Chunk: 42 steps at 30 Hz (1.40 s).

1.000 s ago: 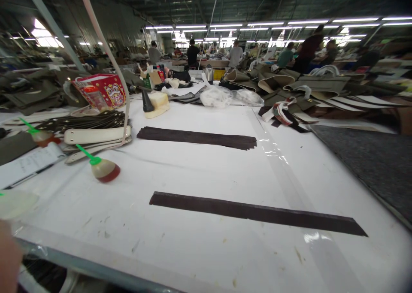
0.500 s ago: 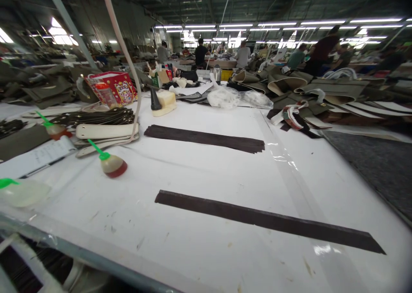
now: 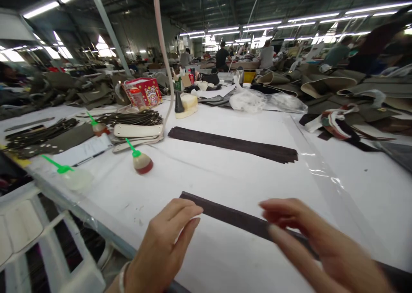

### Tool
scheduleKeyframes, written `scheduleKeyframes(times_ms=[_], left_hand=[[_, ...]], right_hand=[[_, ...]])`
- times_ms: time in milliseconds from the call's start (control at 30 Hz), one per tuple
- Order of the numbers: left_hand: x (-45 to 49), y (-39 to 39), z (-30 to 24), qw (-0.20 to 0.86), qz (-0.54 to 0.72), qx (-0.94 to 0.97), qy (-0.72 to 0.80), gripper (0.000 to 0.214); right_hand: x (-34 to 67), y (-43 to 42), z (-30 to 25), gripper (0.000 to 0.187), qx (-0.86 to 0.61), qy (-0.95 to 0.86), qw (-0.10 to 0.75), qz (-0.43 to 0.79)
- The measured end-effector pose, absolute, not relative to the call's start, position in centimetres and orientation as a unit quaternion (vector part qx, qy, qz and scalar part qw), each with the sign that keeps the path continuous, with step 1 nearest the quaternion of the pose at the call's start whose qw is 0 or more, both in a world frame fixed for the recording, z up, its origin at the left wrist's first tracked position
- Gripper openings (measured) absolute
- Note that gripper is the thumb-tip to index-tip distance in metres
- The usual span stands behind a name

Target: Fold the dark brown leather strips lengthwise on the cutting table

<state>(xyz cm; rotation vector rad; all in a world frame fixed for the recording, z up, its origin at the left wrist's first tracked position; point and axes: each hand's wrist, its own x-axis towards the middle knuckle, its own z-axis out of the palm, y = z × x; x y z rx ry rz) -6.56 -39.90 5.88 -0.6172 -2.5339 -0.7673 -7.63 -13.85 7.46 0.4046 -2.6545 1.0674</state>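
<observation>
A long dark brown strip, looking like leather, lies flat on the white tabletop before me. My left hand is over its left end, fingers bent and thumb a little apart, with nothing held. Farther right, my right hand hovers above the strip and hides part of it; thumb and fingers are apart and slightly blurred. Whether any fingertip touches the strip is hard to see. Beyond both hands, a fanned stack of similar dark strips rests on the table.
At left stand squeeze bottles with green spouts, one holding red liquid. Cream straps, a black-and-cream block and a hanging hose are behind. Plastic wrap and bag pieces fill the back. A white chair stands lower left.
Both my hands have come into view from below, over the near strip. The view has turned left, so things on the table appear farther right. The strips look unmoved on the table.
</observation>
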Motion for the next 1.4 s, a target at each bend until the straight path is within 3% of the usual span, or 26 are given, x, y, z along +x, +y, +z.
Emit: scheduleKeyframes(times_ms=[133, 233, 567, 933, 1100, 1167, 1267, 1400], left_hand=[[-9.2, -41.6, 1.9, 0.174, -0.169, -0.251, -0.937, 0.027], [-9.3, -43.2, -0.2, 0.158, -0.121, -0.268, -0.943, 0.030], [-10.1, -44.2, -1.7, 0.192, -0.076, -0.256, -0.944, 0.033], [-10.5, -44.6, -2.1, 0.194, -0.067, -0.266, -0.942, 0.033], [-10.1, -44.6, -2.2, 0.203, -0.044, -0.270, -0.940, 0.034], [-10.1, -44.6, -2.2, 0.204, -0.035, -0.268, -0.941, 0.035], [-10.2, -44.7, -2.0, 0.202, -0.032, -0.267, -0.942, 0.034], [-10.3, -44.8, -1.7, 0.187, -0.051, -0.257, -0.947, 0.032]], right_hand=[[-11.6, -19.8, 6.1, 0.018, 0.229, -0.921, -0.015, 0.316], [-13.4, -23.7, 4.2, 0.019, 0.240, -0.941, -0.062, 0.231], [-15.8, -28.6, 2.0, 0.009, 0.232, -0.969, -0.017, 0.080], [-17.9, -29.4, 2.7, 0.006, 0.200, -0.967, -0.099, 0.123], [-19.1, -29.6, 2.7, 0.026, 0.182, -0.956, -0.166, 0.158], [-19.5, -29.7, 2.6, 0.025, 0.188, -0.950, -0.181, 0.174], [-19.8, -29.7, 2.5, 0.011, 0.218, -0.943, -0.180, 0.178], [-19.5, -29.4, 2.0, 0.014, 0.253, -0.936, -0.151, 0.196]])
